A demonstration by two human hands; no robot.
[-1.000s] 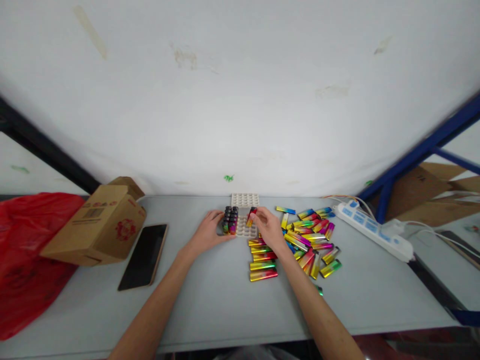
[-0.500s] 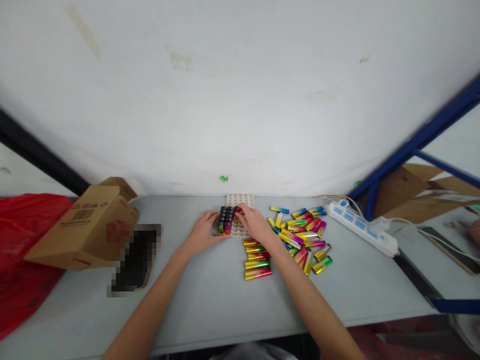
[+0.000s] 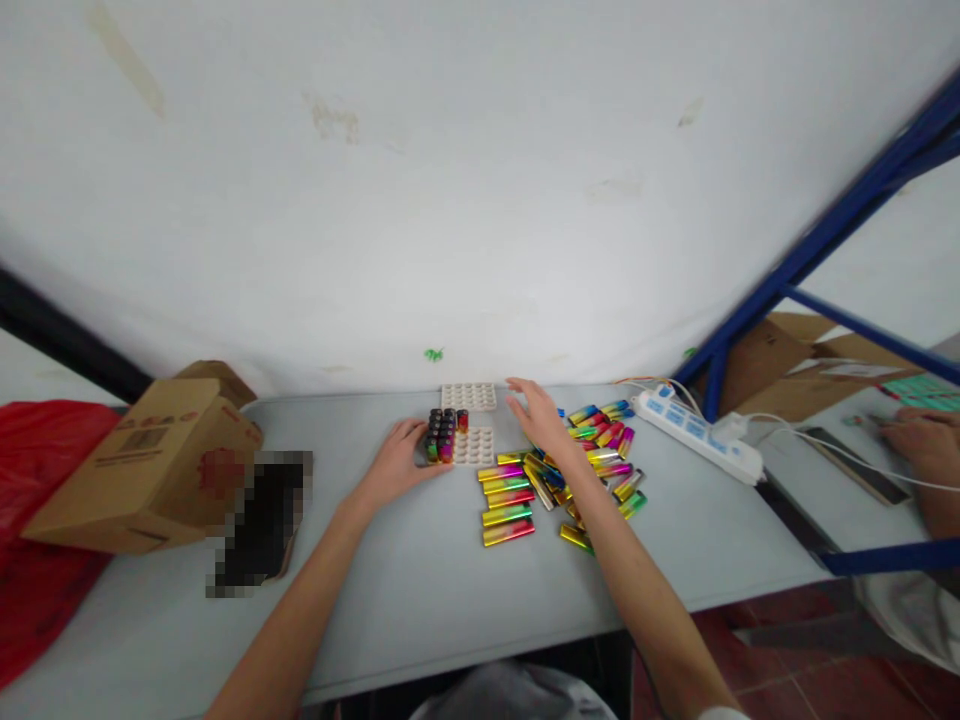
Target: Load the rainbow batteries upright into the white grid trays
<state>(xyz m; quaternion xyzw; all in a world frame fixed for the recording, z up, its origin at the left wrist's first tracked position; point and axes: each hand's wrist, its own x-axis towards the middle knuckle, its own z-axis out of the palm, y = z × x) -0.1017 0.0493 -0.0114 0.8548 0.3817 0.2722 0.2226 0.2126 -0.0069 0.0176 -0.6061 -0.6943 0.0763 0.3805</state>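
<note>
White wall (image 3: 480, 200) is met at the back by a gray table (image 3: 420, 590). Right end is bounded by a blue frame (image 3: 714, 385), left back corner by a black post (image 3: 75, 330). Past the frame an open carton (image 3: 765, 385) is seen, plus another person's hand (image 3: 926, 440), well apart from the work. Brown box (image 3: 142, 470) is parked at left, touched by a red bag (image 3: 45, 610). Power strip (image 3: 697, 437) is laid at a slant on the right, plug and white cable attached. Phone (image 3: 262, 515) is laid just beside the box, masked by coarse blocks.

Loose pile (image 3: 604, 435) of lighters is spread left of the strip; view of it is partly blocked by the right forearm (image 3: 622, 550). Right hand (image 3: 540, 415) is held between pile and trays, fingers apart, nothing seen gripped. Left hand (image 3: 397, 465) is cupped round the left side of the standing lighters (image 3: 442, 435), thumb and fingers spread; whether they're squeezed can't be told.

Flat row (image 3: 508, 500) of lighters is laid in front, just right of the trays. Back tray (image 3: 469, 397) is set near the wall, cells uncovered. Front tray (image 3: 476, 447): two columns stood upright at left, bare cells exposed at right. One red lighter (image 3: 463, 422) is stood just right of the columns, toward the back.
</note>
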